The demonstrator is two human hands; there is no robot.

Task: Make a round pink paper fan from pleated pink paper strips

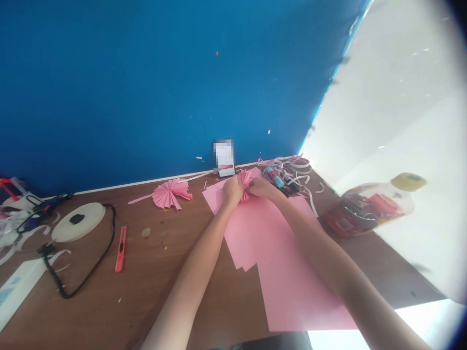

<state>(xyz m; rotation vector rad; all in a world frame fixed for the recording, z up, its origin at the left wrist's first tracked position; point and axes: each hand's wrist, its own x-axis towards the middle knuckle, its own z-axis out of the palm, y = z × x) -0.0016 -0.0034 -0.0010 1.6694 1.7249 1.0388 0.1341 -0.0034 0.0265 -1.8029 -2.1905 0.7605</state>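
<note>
I'm remotely clamping both grips, left hand and right hand, on the pleated pink paper just above the pink sheets. A pink fan is lying at its nine o'clock, a phone leaning at eleven, a bottle sitting at three.

I receive a rather bright but slightly hazy picture. The light seems stronger from the right, where the white surface is almost washed out; the blue wall is darker. A soft shadow lies beside the left forearm. The wide lens stretches the plastic bottle, pixel blocks cover the phone screen, and black darkens the right corners.
</note>
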